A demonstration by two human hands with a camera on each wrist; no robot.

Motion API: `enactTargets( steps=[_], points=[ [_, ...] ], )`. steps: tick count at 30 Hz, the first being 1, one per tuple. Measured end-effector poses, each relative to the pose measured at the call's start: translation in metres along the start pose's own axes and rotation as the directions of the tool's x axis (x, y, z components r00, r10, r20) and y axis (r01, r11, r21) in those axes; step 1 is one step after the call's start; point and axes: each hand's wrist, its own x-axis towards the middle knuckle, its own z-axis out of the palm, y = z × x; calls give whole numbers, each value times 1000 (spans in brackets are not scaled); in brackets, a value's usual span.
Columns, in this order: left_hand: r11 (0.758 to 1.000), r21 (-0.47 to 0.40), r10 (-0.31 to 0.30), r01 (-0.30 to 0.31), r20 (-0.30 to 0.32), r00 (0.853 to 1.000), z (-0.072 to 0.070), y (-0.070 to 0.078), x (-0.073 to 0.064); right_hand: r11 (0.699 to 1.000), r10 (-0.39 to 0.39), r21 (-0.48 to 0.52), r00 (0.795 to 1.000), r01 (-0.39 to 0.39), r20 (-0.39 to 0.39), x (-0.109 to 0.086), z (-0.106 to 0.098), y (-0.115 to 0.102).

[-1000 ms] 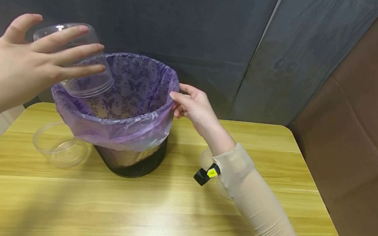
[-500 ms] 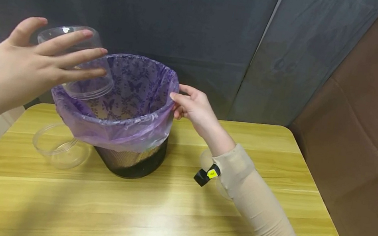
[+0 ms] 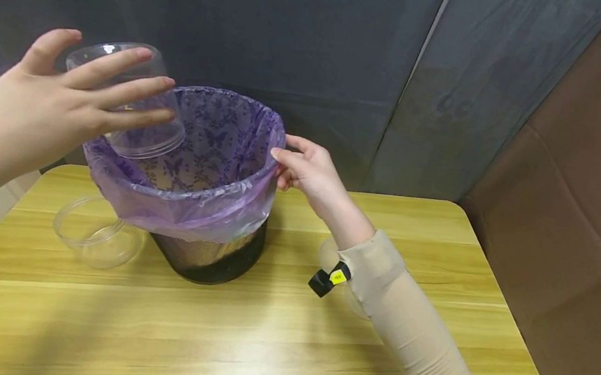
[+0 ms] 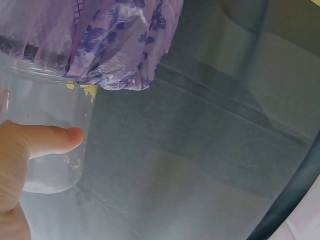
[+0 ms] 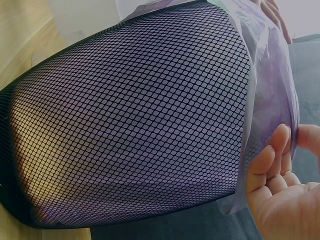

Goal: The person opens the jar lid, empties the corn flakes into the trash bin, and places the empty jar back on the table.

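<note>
My left hand (image 3: 67, 100) grips a clear plastic jar (image 3: 152, 142), tipped mouth-down over the near left rim of a black mesh trash bin (image 3: 210, 258). A purple patterned bin liner (image 3: 187, 213) lines the bin and folds over its rim. Some yellow crumbs (image 4: 90, 91) cling inside the jar near its mouth in the left wrist view. With thumb and fingers, my right hand (image 3: 309, 169) pinches the bin's right rim through the liner. Low in the bin, yellowish stuff (image 5: 45, 160) shows through the mesh in the right wrist view.
An uncapped clear plastic jar (image 3: 97, 239) lies on the wooden table (image 3: 187, 338) left of the bin. Another clear round thing (image 3: 328, 254) is partly hidden under my right forearm. Grey cloth (image 3: 277, 24) hangs behind the table, brown cloth (image 3: 574, 207) on the right.
My left hand and the tilted jar have shifted slightly right, farther over the bin's mouth. My right hand keeps its place on the rim.
</note>
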Motion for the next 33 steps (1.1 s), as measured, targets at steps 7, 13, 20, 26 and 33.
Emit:
enactTargets(
  steps=[7,13,20,26,33],
  points=[
    [1000,4,-4,4,-18,1000,4,-2,-4,1000,-3,8,1000,3,-3,0,0,-1],
    [999,-27,-38,38,20,999,5,-3,-9,1000,0,4,1000,0,-4,0,0,-2],
    [999,-24,-40,40,18,999,4,-2,-7,1000,4,2,1000,-4,-6,0,1,-3],
    [999,-15,-37,37,5,999,6,-3,-4,1000,1,-3,1000,-1,-9,0,1,-3],
    [979,204,-6,11,-25,1000,14,-2,0,1000,0,-2,1000,0,-5,1,3,-1]
  ],
)
